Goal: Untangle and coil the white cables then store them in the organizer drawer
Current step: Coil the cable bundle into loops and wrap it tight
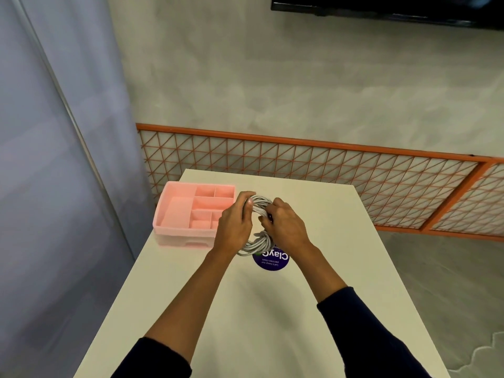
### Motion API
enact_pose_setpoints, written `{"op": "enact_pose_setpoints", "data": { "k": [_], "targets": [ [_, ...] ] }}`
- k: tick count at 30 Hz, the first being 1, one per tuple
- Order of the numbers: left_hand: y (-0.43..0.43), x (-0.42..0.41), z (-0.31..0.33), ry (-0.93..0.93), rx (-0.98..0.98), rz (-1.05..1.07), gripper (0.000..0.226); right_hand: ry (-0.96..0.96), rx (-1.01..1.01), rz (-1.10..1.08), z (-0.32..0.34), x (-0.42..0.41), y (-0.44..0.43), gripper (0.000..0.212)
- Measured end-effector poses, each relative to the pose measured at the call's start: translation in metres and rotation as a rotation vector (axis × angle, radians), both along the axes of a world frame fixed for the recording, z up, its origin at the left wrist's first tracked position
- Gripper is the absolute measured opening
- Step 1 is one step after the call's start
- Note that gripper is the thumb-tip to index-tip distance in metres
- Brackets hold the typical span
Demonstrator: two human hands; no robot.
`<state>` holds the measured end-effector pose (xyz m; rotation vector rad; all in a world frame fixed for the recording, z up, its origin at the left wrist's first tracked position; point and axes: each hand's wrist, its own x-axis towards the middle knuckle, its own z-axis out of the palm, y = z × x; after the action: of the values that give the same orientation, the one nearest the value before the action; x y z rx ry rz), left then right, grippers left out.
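1. The fingers (246, 201) of the left hand (234, 227) are curled round the far left part of the white cable coil (259, 242). The right hand (286, 227) grips the coil from the other side.
2. I think both hands hold it so that the loops do not spring apart.
3. The coil is over a purple sticker (271, 262) on the table (300, 309). I cannot tell if its lower end touches the table.
4. The pink organizer (177, 236) stands just left of the hands with its compartments open upward. It is near enough for storing the coil.

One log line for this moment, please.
stage: coiling | left hand: grips cable coil | right hand: grips cable coil | pink organizer: on table, left of hands, no cable inside
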<state>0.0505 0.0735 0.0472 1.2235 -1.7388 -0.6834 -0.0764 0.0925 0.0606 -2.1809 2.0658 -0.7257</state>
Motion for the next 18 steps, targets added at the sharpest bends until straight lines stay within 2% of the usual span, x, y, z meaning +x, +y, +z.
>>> {"op": "enact_pose_setpoints", "data": {
  "k": [4,9,13,18],
  "targets": [
    [-0.008,0.004,0.001,-0.165,-0.109,0.022,0.027,0.14,0.011,0.065,0.007,-0.003,-0.002,0.029],
    [-0.014,0.004,0.003,-0.248,-0.1,-0.059,0.026,0.05,0.001,0.103,0.011,-0.015,-0.004,0.024],
    [-0.017,0.009,0.006,-0.234,-0.045,-0.19,0.03,-0.26,0.235,0.218,0.021,-0.023,-0.006,0.015],
    [-0.014,0.014,0.013,-0.191,-0.01,-0.295,0.043,-0.589,0.408,0.174,0.034,-0.027,-0.004,0.027]
  ]
}}
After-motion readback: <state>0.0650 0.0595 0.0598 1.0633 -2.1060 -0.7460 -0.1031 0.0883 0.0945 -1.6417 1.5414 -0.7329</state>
